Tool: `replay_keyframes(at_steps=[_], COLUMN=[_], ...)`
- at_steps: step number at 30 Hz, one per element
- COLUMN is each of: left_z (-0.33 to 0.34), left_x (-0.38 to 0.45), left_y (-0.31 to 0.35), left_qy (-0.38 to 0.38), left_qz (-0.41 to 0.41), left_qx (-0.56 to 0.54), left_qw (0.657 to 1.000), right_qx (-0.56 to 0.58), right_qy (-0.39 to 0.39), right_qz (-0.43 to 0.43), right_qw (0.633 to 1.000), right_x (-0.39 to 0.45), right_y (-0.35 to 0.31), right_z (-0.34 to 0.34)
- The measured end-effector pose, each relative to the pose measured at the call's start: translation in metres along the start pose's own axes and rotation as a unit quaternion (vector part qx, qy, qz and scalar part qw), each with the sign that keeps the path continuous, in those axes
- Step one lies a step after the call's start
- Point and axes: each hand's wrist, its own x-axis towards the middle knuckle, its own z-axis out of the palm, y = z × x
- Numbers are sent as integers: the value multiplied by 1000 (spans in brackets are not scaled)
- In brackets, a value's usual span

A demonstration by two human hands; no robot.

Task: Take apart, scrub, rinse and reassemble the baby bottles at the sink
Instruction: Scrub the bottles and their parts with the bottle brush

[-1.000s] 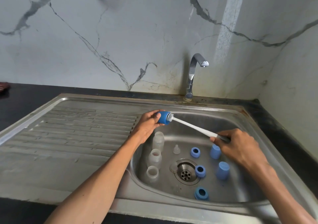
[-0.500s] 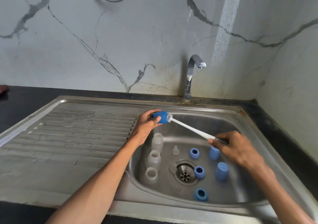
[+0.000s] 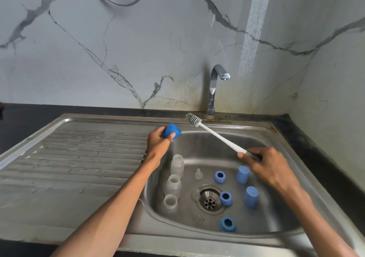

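Left hand [image 3: 158, 145] over sink [image 3: 256, 134] left rim, fingers curled round blue cap [image 3: 172, 131], thumb on its front. Brush [image 3: 215, 135] head clear of cap, just right. Right hand [image 3: 264, 165] fingers pinching brush handle end above basin.

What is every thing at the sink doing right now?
Blue cap: held by left hand, brush out of it.
Bottle brush: gripped by right hand, bristles in the air.
Tap: no water running.
Three clear bottles: open, in the basin.
Teat: upright, loose.
Drain: unplugged.
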Motion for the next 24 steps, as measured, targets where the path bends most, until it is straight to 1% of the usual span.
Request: replay_keyframes(at_steps=[1,3,5,7,9,11,12,13,16,18,20,22,24], left_z=[2,5,9,11,9,3,1,-1,4,13,14,9,3], left_x=[-2,-8,-12,-15,-15,-13,-12,-12,-20,-23,-21,-15,-10], left_y=[3,11,17,20,24,26,26,27,30,32,32,29,26], left_qy=[-3,-35,-79,-100,-88,-61,-53,-53,-94,-102,-81,-42,-18], left_qz=[-32,-83,-118,-149,-179,-204,-211,-215,-213,-216,-220,-225,-226], left_qx=[-68,-187,-249,-299,-362,-418,-433,-435,-392,-392,-408,-435,-440], left_qw=[997,978,958,937,911,883,874,873,890,889,882,871,869], right_qx=[6,3,19,44,65,78,81,82,78,80,89,85,77], right_qy=[-4,-25,-47,-70,-92,-105,-107,-108,-96,-87,-87,-101,-113], right_qz=[0,-10,-34,-55,-65,-72,-75,-77,-77,-74,-72,-73,-69], right_qw=[1000,1000,998,995,991,989,988,988,989,990,990,989,988], right_x=[1,2,4,5,5,4,4,4,4,4,4,5,5], right_y=[1,1,0,1,1,0,0,0,2,3,2,3,3], right_z=[0,4,10,15,17,19,20,20,21,21,22,23,24])
